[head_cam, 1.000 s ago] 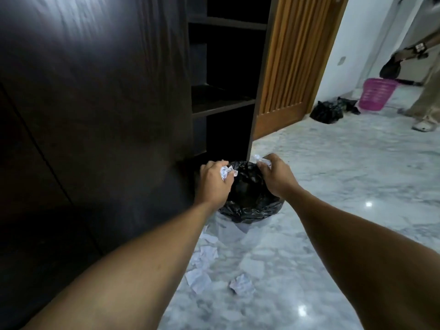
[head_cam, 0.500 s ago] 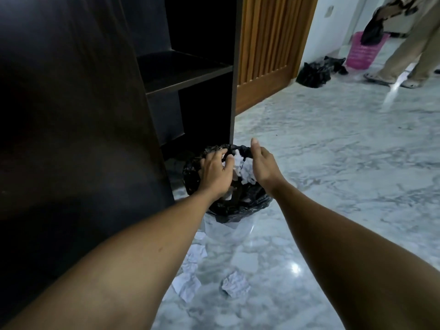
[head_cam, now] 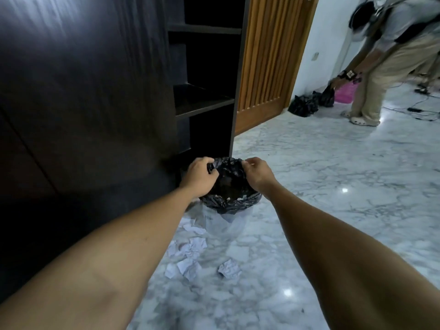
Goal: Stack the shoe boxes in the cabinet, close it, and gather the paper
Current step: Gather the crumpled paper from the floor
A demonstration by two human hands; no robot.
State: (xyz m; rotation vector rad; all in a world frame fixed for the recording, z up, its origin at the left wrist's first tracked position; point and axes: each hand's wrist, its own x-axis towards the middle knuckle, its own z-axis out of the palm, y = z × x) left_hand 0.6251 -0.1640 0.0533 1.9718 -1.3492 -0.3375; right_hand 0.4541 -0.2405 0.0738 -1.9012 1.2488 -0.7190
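Observation:
A small bin lined with a black plastic bag (head_cam: pixel 232 198) stands on the marble floor at the foot of the dark cabinet (head_cam: pixel 95 103). My left hand (head_cam: pixel 198 176) grips the bag's left rim. My right hand (head_cam: pixel 256 173) pinches its right rim. A little white paper shows deep inside the bag. Several crumpled white paper scraps (head_cam: pixel 188 256) lie on the floor in front of the bin, and one crumpled ball (head_cam: pixel 229 270) sits to their right. No shoe boxes are visible on the open shelves (head_cam: pixel 202 101).
A slatted wooden door (head_cam: pixel 269 58) stands open to the right of the shelves. Farther back, a person (head_cam: pixel 385 55) bends over black bags (head_cam: pixel 303 106) and a pink basket (head_cam: pixel 345 91). Cables (head_cam: pixel 419 110) trail on the floor at the far right.
Both hands held crumpled paper over the bin, let it go into the bag, and now hold the bag's rim. The person in the background has bent down to the black bags.

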